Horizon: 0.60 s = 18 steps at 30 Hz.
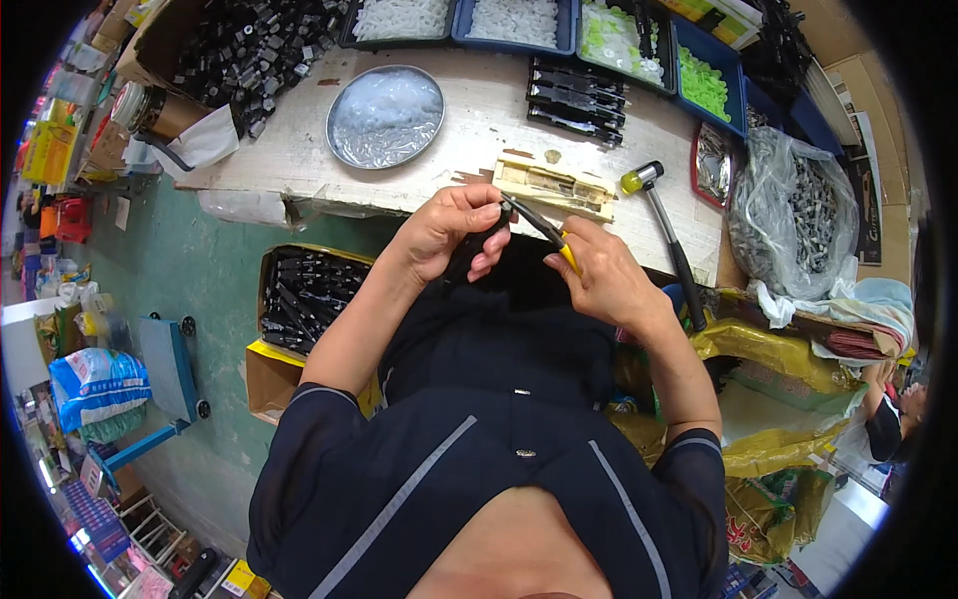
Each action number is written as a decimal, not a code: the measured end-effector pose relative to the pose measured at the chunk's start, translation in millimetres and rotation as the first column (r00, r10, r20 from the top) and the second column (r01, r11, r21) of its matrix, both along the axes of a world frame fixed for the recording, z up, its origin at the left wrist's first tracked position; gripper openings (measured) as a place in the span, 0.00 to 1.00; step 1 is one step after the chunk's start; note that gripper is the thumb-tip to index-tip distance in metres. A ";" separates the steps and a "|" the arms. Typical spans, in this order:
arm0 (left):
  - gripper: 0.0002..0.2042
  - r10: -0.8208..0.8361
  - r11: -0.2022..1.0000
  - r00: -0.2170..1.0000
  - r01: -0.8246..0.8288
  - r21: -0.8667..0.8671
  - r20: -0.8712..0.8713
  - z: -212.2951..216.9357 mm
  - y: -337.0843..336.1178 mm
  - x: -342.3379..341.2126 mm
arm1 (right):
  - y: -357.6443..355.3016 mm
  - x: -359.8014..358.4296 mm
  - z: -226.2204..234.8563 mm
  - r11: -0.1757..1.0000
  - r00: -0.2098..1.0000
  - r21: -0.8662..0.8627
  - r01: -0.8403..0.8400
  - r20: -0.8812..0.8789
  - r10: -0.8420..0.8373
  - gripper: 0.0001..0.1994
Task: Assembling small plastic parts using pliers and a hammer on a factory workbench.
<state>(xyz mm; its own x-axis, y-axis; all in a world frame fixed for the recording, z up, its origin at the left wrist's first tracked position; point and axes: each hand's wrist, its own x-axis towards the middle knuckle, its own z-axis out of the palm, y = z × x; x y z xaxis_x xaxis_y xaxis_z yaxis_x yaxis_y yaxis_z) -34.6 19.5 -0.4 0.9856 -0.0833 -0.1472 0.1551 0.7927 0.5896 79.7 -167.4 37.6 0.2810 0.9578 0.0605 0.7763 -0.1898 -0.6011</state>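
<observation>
A dark, grey-striped shirt (519,424) is worn. By the table's (479,130) edge, a glossless black piece (467,258), partly hidden, is clasped in the left hand (439,237); yellow-handled pliers (540,227) are gripped by the right hand (611,277).

At left, a trolley (168,367) is standing on the floor (225,449), a pack (98,384) is lying beside it, and a cloth (884,298) is lying at far right.

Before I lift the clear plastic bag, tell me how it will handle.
The clear plastic bag will probably sag and fold, since it looks thin and wrinkled. It may feel heavy, being filled with many small metallic-looking parts.
</observation>
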 end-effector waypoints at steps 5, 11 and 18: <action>0.11 -0.110 0.972 0.992 0.120 -0.203 0.059 -10.8 -3.5 -24.5 | -1.0 -8.4 2.0 0.989 0.986 0.031 -0.142 0.095 0.139 0.10; 0.10 0.073 0.957 0.952 0.016 0.290 -0.296 -17.1 15.4 -73.1 | 12.9 -19.0 -18.1 0.978 0.972 0.031 -0.206 0.127 0.200 0.11; 0.13 0.765 0.249 0.512 0.323 0.913 -0.390 -185.5 79.4 -239.9 | 13.0 -22.5 -31.6 0.981 0.982 -0.084 -0.177 0.051 0.182 0.13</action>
<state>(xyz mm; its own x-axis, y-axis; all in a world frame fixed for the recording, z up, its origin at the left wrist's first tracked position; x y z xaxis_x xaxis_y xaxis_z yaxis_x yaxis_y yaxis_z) -274.5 98.8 -185.9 0.3610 0.8207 -0.4428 0.8044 -0.0339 0.5931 57.2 -154.4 5.9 0.1024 0.9947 -0.0061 0.8353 -0.0893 -0.5424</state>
